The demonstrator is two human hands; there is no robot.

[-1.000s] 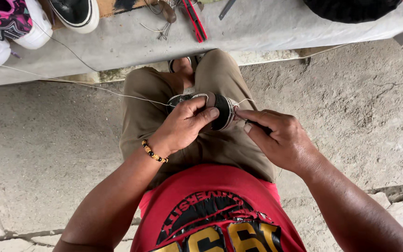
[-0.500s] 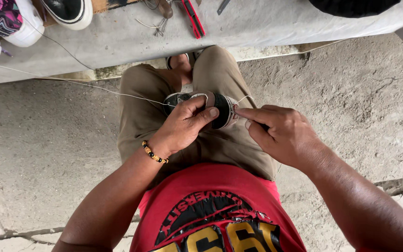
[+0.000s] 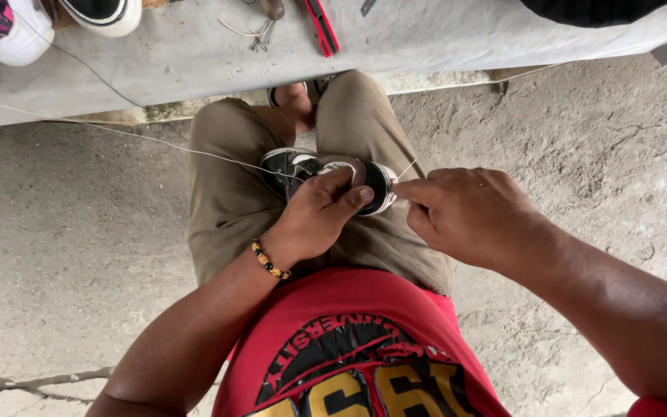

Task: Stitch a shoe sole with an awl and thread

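We hold a small black sneaker with a white sole (image 3: 303, 166) on our lap, resting across the khaki trousers (image 3: 229, 201) between our knees. Our left hand (image 3: 314, 220) wraps over the shoe from the near side, its fingers (image 3: 345, 202) pressed together and curled onto the white rim, gripping the shoe. Our right hand (image 3: 468, 212) sits just right of the shoe's right end, its fingers (image 3: 411, 189) pinched together against the sole; we cannot tell whether they pinch a needle or only thread. A thin white thread (image 3: 117, 131) runs taut from the shoe far out to the left over the concrete floor (image 3: 63, 232). A beaded bracelet (image 3: 269, 260) circles our left wrist. On the far side stands a grey bench (image 3: 441, 35), carrying a pink and white sneaker (image 3: 1, 27) at far left, a black and white sneaker (image 3: 106, 11) beside it, and a red-handled tool (image 3: 319, 23).
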